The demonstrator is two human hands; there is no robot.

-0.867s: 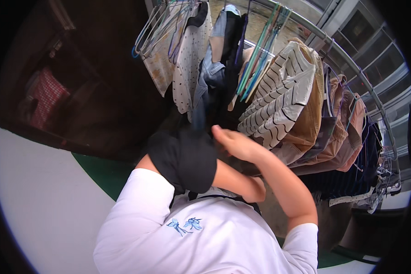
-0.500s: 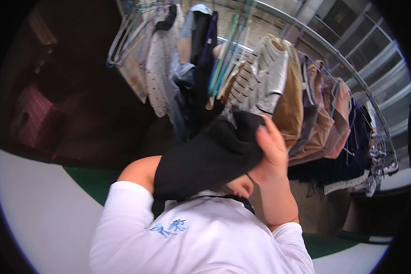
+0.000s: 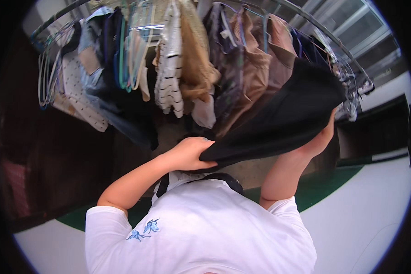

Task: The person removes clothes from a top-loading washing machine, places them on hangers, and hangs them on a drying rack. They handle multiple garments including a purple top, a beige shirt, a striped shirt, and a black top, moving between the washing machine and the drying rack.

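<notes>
A black garment (image 3: 283, 118) is stretched out in front of me, held at both ends. My left hand (image 3: 187, 153) grips its lower left edge near my chest. My right hand (image 3: 317, 141) holds its right side, raised toward the clothes rail, and is partly hidden behind the cloth. Just behind the garment hang brown and tan clothes (image 3: 255, 68) on hangers. I wear a white T-shirt (image 3: 201, 233) with a small blue print.
A curved metal clothes rail (image 3: 333, 43) carries many hung garments: a striped white top (image 3: 169, 73), a dotted cream piece (image 3: 77, 91), dark blue items. Empty wire hangers (image 3: 45, 68) hang at the left. A green and white floor (image 3: 365, 201) lies below.
The black garment went from bunched at my chest to spread wide. My right hand carried its end up and to the right, toward the rail. The view shifted along the rail.
</notes>
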